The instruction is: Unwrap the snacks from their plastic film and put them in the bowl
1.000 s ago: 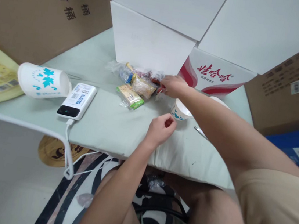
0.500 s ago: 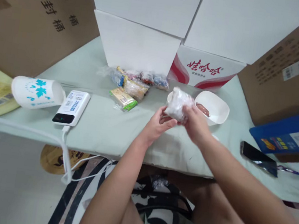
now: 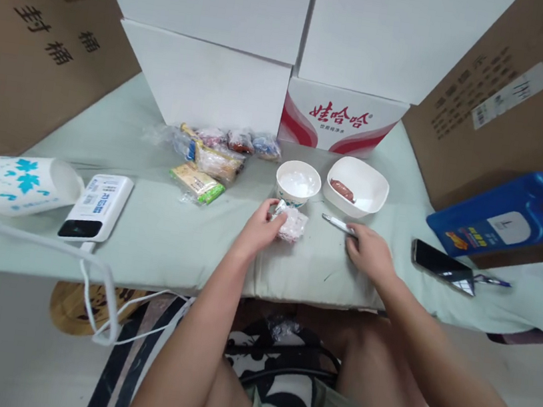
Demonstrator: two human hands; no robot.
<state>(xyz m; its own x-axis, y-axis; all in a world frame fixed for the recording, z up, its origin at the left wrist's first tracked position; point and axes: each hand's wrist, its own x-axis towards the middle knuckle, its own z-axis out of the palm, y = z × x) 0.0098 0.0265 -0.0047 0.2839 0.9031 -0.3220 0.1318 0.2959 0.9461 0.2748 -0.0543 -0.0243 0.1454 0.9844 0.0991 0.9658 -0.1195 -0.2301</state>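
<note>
My left hand [image 3: 258, 229] grips a small snack packet in clear, crinkled wrapping [image 3: 292, 225], its contents pale and pinkish. Just behind it stands a white paper bowl [image 3: 284, 185] with something clear or whitish inside. My right hand [image 3: 371, 252] is closed round a slim white pen-shaped tool with a metallic tip [image 3: 337, 223], which points left, low over the tabletop. A white square bowl [image 3: 370, 200] sits beyond that hand, and a brown wrapped sausage [image 3: 343, 190] lies in it.
Several wrapped snacks [image 3: 216, 162] lie left of the bowls. Farther left are a power bank [image 3: 100, 203] with a white cable and a tipped paper cup [image 3: 26, 184]. A phone [image 3: 442, 266] and blue bottle [image 3: 492, 218] lie right. Boxes [image 3: 333, 121] wall the back and sides.
My hands have parted. The left has brought the packet down in front of the paper bowl; the right has let go of it and now holds the pen-shaped tool. The camera view has shifted right.
</note>
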